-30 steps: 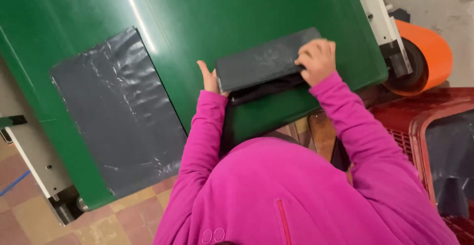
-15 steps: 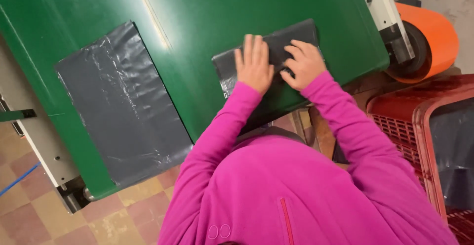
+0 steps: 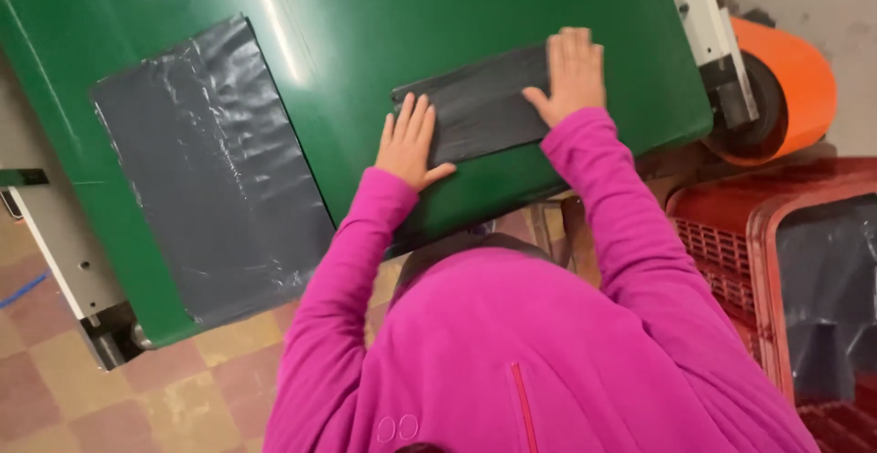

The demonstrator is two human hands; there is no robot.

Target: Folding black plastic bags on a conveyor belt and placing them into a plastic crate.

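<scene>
A folded dark grey plastic bag lies flat on the green conveyor belt. My left hand rests palm down on the bag's left end, fingers spread. My right hand presses flat on its right end, fingers together. Both arms wear bright pink sleeves. Neither hand grips anything.
A larger unfolded grey plastic bag lies flat on the belt to the left. An orange roller sits at the belt's right end. A red plastic crate holding dark bags stands at the lower right. Tiled floor shows at the lower left.
My hands have slid apart along the folded bag, the left one toward its left end and the right one toward its right end. The bag now lies flatter and longer.
</scene>
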